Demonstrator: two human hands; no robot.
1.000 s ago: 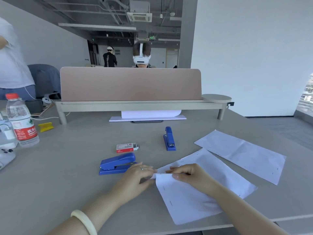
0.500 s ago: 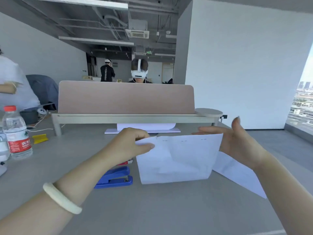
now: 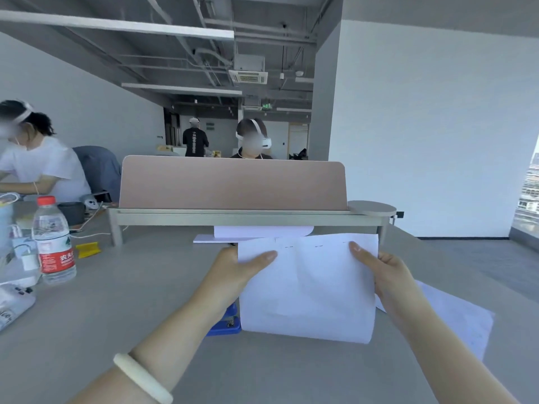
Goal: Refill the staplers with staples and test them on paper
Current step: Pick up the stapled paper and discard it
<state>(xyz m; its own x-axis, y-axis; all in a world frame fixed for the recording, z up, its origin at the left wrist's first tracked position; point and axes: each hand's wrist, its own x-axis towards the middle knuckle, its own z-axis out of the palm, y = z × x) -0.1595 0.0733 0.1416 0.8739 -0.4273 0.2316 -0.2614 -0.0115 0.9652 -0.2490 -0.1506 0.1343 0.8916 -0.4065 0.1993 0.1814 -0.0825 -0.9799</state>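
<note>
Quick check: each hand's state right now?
Left hand: holds the paper sheet by its left edge.
Right hand: holds the same sheet by its right edge.

The sheet of paper (image 3: 309,290) is no longer lying on the table (image 3: 116,301); it is being held upright in the middle of the frame. The right hand (image 3: 390,275), open beside the sheet half a second ago, is now gripping its right edge. The left hand (image 3: 233,275) is pinching the left edge. The sheet is now covering most of the blue stapler (image 3: 226,323) at lower centre.
</note>
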